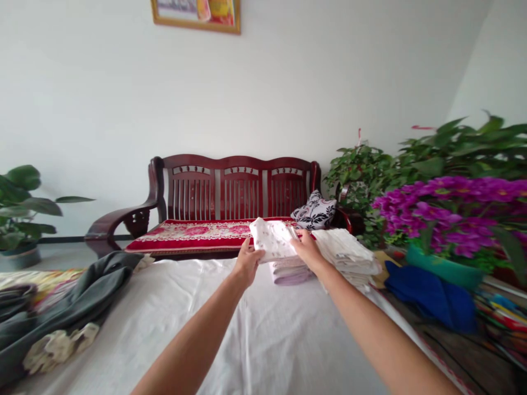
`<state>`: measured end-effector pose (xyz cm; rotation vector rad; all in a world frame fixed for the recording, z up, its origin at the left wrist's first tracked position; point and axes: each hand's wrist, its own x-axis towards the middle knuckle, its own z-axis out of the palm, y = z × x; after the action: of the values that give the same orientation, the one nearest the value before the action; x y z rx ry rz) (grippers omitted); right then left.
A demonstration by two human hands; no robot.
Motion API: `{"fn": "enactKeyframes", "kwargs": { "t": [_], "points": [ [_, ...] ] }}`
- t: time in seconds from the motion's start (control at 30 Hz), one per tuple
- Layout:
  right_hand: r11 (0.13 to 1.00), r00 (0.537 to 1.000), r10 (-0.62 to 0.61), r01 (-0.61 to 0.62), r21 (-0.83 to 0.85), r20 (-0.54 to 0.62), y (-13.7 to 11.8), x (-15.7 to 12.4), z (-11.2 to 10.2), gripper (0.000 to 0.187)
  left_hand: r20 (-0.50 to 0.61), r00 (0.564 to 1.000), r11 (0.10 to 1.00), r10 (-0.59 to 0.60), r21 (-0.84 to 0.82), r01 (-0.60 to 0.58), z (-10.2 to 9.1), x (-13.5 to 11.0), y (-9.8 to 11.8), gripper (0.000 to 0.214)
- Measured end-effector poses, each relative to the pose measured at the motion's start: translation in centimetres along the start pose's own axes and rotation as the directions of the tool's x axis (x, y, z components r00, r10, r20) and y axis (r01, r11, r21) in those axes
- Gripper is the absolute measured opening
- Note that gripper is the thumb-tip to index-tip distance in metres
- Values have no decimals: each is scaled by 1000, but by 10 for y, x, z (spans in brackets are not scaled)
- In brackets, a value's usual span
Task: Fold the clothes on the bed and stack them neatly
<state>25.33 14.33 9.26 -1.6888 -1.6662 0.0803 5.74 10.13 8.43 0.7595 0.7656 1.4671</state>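
A folded white cloth with small specks (272,239) is held up between both hands at the far edge of the white-covered table (181,323). My left hand (247,262) grips its near left edge, fingers closed. My right hand (305,247) pinches its right side. Right below it lies a small stack of folded pale lilac cloths (290,272). Just to the right sits a taller pile of folded white cloths (348,252).
Dark grey clothes (61,307) and a crumpled cream cloth (57,346) lie at the table's left. A blue cloth (432,296) and purple flowers in a green pot (448,219) stand at the right. A wooden bench with a red cushion (214,219) is beyond.
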Motion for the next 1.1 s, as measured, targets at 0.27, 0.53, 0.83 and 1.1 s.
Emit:
{"fn": "enactKeyframes", "kwargs": {
  "t": [0.27, 0.53, 0.83, 1.1],
  "points": [
    [954, 971, 240, -233, -187, 14, 15, 27, -9, 48, -61, 996, 995, -63, 70, 67, 29, 40, -37, 87],
    [926, 985, 174, -157, -342, 19, 20, 20, -1, 40, -112, 992, 966, -54, 247, 81, 25, 66, -69, 95],
    [878, 997, 72, -63, -474, 0, 16, 10, -2, 40, 92, 974, 708, 206, 673, -213, 18, 70, -78, 60],
    [842, 985, -168, 170, -512, 50, 1, 7, -3, 40, 182, 961, 457, 207, 851, -259, 20, 69, -81, 42]
  ]
}}
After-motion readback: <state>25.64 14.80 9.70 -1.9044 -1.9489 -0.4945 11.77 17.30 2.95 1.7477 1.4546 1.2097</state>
